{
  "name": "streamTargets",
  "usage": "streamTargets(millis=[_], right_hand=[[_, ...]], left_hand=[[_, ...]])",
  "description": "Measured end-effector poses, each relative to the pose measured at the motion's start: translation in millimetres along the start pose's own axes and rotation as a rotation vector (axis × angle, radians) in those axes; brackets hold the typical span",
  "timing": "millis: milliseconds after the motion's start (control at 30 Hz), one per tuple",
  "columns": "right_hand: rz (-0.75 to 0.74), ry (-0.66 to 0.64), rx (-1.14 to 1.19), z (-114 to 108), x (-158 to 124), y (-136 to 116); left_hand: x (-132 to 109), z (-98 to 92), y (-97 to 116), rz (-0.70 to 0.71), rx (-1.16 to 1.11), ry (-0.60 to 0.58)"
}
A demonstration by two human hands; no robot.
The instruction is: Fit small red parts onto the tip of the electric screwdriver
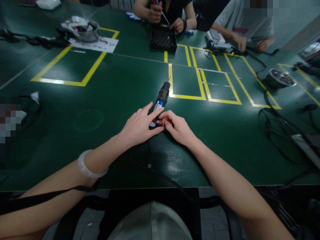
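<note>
An electric screwdriver [160, 103] lies on the green table, its thin bit pointing away from me. Its casing is open along the top, and a silver and blue motor-like part shows, with small red and orange parts near the rear end. My left hand [137, 125] rests across the screwdriver's left side and holds it down, index finger over the body and thumb along the near end. At the rear right side, my right hand [177, 128] has thumb and fingers pinched close against the tool. Whatever is between those fingertips is too small to make out.
Yellow tape [187, 97] marks rectangles on the table. Opposite, one person works over a black box [163, 40]; another sits beside a white device [215, 38]. A round metal bowl [280, 79] and loose black cables [277, 126] lie right. A cluttered container [86, 30] stands far left.
</note>
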State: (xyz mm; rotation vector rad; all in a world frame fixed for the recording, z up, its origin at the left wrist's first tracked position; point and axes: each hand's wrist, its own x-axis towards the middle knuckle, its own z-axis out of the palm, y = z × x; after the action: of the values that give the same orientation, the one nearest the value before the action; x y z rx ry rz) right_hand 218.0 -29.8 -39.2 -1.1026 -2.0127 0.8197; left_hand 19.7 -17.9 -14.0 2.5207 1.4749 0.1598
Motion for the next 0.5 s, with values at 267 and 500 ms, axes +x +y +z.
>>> streamTargets(millis=[267, 500], right_hand=[[0.039, 0.026, 0.065, 1, 1, 2], [0.064, 0.077, 0.076, -6, 2, 14]], left_hand=[[12, 2.0, -1, 0.03, -0.009, 0.052], [12, -0.5, -8, 0.025, 0.01, 0.075]])
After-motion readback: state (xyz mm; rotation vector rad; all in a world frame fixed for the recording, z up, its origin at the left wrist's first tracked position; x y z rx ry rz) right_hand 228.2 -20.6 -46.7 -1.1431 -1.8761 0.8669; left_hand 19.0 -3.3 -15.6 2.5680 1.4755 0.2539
